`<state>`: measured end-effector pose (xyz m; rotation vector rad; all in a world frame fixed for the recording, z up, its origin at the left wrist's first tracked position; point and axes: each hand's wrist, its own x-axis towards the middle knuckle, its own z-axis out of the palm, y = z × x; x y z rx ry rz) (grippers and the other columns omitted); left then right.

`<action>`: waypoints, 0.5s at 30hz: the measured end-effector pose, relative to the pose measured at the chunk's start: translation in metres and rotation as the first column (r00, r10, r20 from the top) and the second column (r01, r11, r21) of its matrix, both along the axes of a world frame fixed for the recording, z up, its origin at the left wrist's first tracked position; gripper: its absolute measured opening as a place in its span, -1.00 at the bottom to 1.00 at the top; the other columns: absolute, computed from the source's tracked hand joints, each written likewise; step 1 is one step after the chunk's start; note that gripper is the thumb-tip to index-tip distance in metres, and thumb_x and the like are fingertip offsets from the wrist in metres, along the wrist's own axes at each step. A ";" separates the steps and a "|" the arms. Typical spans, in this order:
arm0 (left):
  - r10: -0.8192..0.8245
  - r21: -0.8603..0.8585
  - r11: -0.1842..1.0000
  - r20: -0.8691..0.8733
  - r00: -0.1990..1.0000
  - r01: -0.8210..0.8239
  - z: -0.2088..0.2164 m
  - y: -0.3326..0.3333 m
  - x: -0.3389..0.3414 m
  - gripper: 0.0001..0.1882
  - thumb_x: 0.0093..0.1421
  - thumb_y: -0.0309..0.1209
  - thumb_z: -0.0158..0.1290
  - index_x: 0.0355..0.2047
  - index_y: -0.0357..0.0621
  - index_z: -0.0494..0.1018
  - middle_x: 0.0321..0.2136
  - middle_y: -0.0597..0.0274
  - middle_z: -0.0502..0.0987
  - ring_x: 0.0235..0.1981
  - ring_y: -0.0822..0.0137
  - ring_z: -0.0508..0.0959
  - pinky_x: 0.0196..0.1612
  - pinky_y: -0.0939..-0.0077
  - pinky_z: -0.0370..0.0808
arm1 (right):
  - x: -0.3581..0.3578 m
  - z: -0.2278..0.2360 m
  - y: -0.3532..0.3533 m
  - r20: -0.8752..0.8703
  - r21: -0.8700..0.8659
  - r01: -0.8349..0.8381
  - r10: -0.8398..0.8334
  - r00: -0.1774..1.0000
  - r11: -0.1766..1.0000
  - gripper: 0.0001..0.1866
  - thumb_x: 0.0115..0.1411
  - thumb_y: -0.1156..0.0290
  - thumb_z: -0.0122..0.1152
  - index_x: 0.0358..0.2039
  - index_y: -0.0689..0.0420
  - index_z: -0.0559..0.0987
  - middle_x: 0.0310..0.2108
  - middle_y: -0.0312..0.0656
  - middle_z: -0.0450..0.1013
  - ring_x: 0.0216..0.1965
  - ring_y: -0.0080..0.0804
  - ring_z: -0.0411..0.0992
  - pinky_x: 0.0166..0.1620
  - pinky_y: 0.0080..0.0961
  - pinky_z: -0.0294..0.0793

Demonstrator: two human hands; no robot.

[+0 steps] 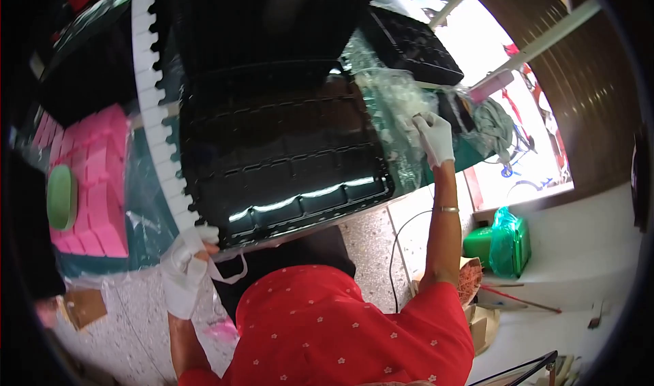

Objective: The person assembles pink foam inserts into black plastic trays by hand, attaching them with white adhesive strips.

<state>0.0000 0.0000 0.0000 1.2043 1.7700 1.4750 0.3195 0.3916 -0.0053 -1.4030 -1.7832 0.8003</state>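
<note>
In front of me lies a glossy black plastic tray (279, 141) with moulded ridges, its hinged-looking upper part (266, 25) rising behind it. My left hand (182, 277), in a white glove, is closed beside the tray's near left corner. A thin white band (233, 271) loops out from its fingers. My right hand (436, 139), also gloved in white, reaches past the tray's right side. Its fingers are pinched together at crumpled clear plastic (402, 100); what lies between the fingertips is hard to make out.
A long white notched strip (151, 106) runs along the tray's left side. Pink blocks (95, 195) with a green oval dish (62, 197) stand farther left. Another black tray (412, 45) lies at the back right. A green bin (507, 246) and a cable (395, 256) are on the floor.
</note>
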 end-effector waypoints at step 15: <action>-0.113 0.068 0.993 0.452 0.885 0.092 0.003 0.052 0.040 -0.50 0.19 -0.04 0.06 -0.32 -0.36 0.51 -0.11 -0.02 0.52 -0.21 0.22 0.58 -0.08 0.36 0.51 | 0.054 0.002 0.101 0.543 0.362 0.139 -0.329 0.772 0.922 -0.74 -0.01 0.25 0.26 -0.32 0.09 0.66 -0.43 -0.08 0.58 -0.35 -0.15 0.56 -0.25 -0.36 0.51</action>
